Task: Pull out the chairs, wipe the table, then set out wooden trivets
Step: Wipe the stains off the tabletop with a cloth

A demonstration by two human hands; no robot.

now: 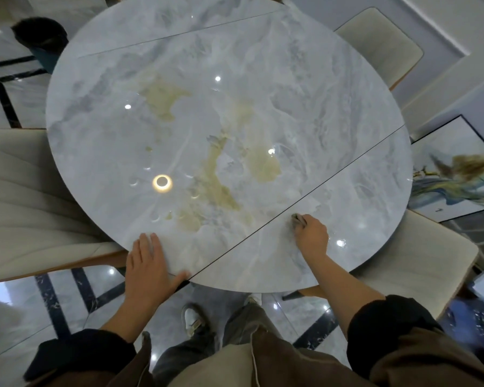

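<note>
**Wiping under way at the near edge of the round counter**

The right hand (310, 236) curls round a small grey cloth (298, 220) and presses it on the near-right leaf of the glossy, marble-patterned counter (179, 51), just beside the dark seam (333, 177). The left hand (148, 263) lies flat on the near rim, fingers straight.

The wad is small against so broad a top, so passes could leave unwiped strips. The far side calls for a long lean, and weight on the rim may upset balance. The gloss will probably show streaks. The ochre patches (215, 185) look like veining, not spills. Cream chairs (25, 196) stand round the rim; no trivets are in view.
</note>
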